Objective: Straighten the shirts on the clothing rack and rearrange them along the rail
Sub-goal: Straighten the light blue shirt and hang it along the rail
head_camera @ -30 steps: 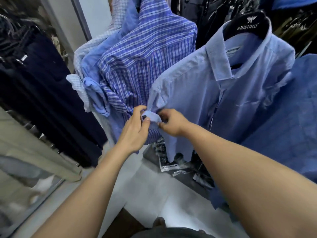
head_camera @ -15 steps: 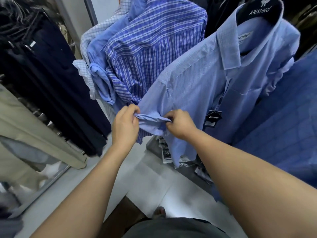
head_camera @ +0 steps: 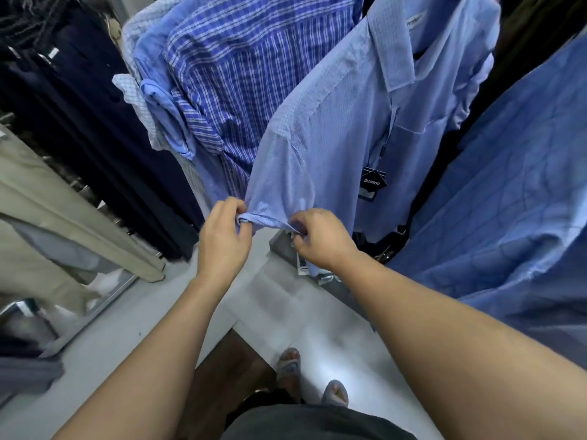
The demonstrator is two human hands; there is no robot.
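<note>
A light blue short-sleeved shirt hangs in front of me with a black price tag on its front. My left hand pinches the left end of its sleeve hem. My right hand pinches the hem's right end, so the cuff is stretched flat between both hands. Left of it hangs a blue-and-white plaid shirt, with a plain blue shirt and a pale checked one behind. The rail and hangers lie out of view above.
A darker blue checked shirt fills the right side. Navy garments and beige trousers hang on a rack at left. White floor tiles lie below, with the rack's grey base and my sandalled feet.
The sleeve cuff, folded up a second ago, has been unrolled and pulled straight. My hands have moved apart and down along the hem. The view has tilted downward.
</note>
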